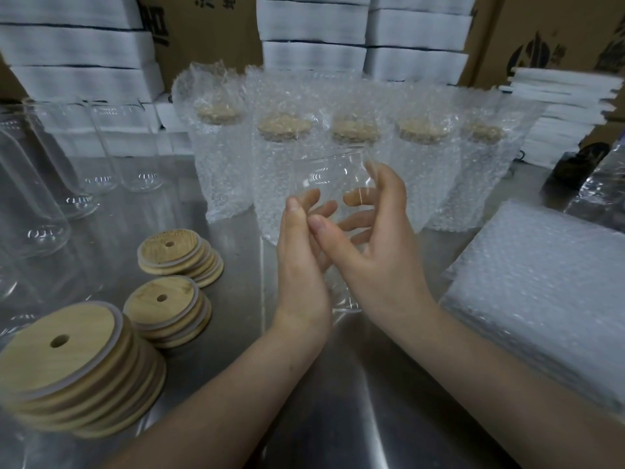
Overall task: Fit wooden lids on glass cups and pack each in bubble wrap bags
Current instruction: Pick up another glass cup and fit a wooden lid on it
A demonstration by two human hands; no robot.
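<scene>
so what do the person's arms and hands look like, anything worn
Nothing worn shows: the left hand and right hand are bare, with no gloves, rings, watch or sleeves in view right down to the frame's edge. Nails look short and unpainted.

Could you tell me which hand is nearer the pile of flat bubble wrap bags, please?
Right. The right hand holds the glass cup just left of the bag pile; the left hand holds it farther left, toward the wooden lids.

The shiny steel table bore three stacks of round wooden lids, clear glass cups at left, five bubble-wrapped lidded cups behind, and flat bubble-wrap bags at right.
</scene>
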